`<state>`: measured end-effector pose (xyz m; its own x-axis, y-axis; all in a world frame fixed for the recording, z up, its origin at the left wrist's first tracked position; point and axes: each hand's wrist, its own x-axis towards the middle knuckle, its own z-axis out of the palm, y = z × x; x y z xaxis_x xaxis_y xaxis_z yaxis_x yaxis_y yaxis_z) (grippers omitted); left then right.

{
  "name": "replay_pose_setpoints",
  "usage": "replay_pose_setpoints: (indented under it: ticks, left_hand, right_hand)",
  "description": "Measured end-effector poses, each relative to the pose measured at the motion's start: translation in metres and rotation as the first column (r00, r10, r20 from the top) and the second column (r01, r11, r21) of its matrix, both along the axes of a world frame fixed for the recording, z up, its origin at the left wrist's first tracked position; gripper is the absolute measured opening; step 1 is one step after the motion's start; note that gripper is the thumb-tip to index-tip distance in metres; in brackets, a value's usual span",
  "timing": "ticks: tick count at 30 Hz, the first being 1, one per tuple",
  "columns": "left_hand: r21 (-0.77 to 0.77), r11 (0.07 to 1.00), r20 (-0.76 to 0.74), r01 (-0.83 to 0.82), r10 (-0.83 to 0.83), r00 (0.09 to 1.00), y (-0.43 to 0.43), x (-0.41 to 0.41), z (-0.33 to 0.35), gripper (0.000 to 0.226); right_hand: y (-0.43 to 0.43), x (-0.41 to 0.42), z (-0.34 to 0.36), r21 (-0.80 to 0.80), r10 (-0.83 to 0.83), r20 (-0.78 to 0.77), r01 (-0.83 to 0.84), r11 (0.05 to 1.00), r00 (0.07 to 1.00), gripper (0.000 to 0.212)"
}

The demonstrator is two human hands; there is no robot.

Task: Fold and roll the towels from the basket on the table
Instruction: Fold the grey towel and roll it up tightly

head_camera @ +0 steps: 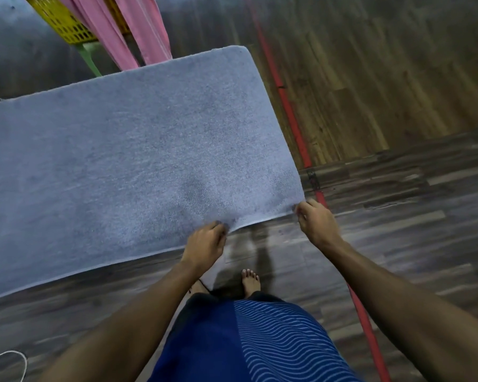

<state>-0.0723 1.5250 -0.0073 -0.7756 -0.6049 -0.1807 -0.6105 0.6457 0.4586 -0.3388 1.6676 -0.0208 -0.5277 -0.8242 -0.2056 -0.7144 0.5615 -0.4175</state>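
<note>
My towel: grey-blue terry cloth, matt, with a nubbly pile.
Basket, 11 o'clock: yellow plastic lattice.
Pink towels, 12 o'clock: smoother matt cloth.
Floor: wood-grain planks, smooth, with a faint sheen.
My shirt, 6 o'clock: blue knit cloth with wavy stripes.
Cord, 7 o'clock: white, matt.

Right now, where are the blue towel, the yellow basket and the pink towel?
blue towel (138, 150), head view, middle of the cloth
yellow basket (64, 26), head view, its holey side
pink towel (147, 31), head view, right hanging strip
</note>
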Motion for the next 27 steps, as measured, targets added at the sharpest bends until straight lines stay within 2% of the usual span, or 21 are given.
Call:
replay_pose_setpoints:
  ticks: [2, 4, 10, 13, 17, 21, 27]
  left_hand:
    - [0.068, 0.998, 0.051, 0.012, -0.015, 0.999, 0.0, 0.002, 0.004, 0.014]
    - [0.047, 0.999, 0.059, -0.024, 0.021, 0.998, -0.004, 0.007, 0.01, 0.019]
    - [0.005, 0.979, 0.022, -0.202, 0.202, 0.979, -0.041, 0.054, 0.027, 0.022]
    - [-0.02, 0.941, -0.01, -0.337, 0.337, 0.941, -0.058, 0.106, 0.036, 0.024]
    - [-0.047, 0.838, -0.051, -0.544, 0.542, 0.839, -0.076, 0.204, 0.047, 0.02]
    - [-0.08, 0.681, -0.056, -0.728, 0.726, 0.685, -0.083, 0.324, 0.058, 0.021]
    - [-0.107, 0.482, -0.085, -0.869, 0.867, 0.492, -0.083, 0.508, 0.07, 0.025]
  right_hand:
    - [-0.004, 0.009, 0.004, 0.029, -0.023, 0.012, 0.022, 0.999, 1.0, 0.01]
    - [-0.013, 0.02, 0.009, 0.027, -0.029, 0.048, 0.028, 0.999, 0.998, 0.012]
    - [-0.076, 0.077, 0.024, -0.078, 0.034, 0.157, -0.022, 0.997, 0.987, 0.012]
    - [-0.121, 0.13, 0.031, -0.1, 0.134, 0.188, -0.116, 0.988, 0.973, 0.012]
    - [-0.182, 0.233, 0.042, -0.108, 0.302, 0.22, -0.285, 0.953, 0.927, 0.011]
    - [-0.23, 0.361, 0.05, -0.124, 0.451, 0.283, -0.435, 0.892, 0.846, 0.012]
    - [-0.28, 0.549, 0.061, -0.117, 0.605, 0.34, -0.607, 0.786, 0.72, 0.019]
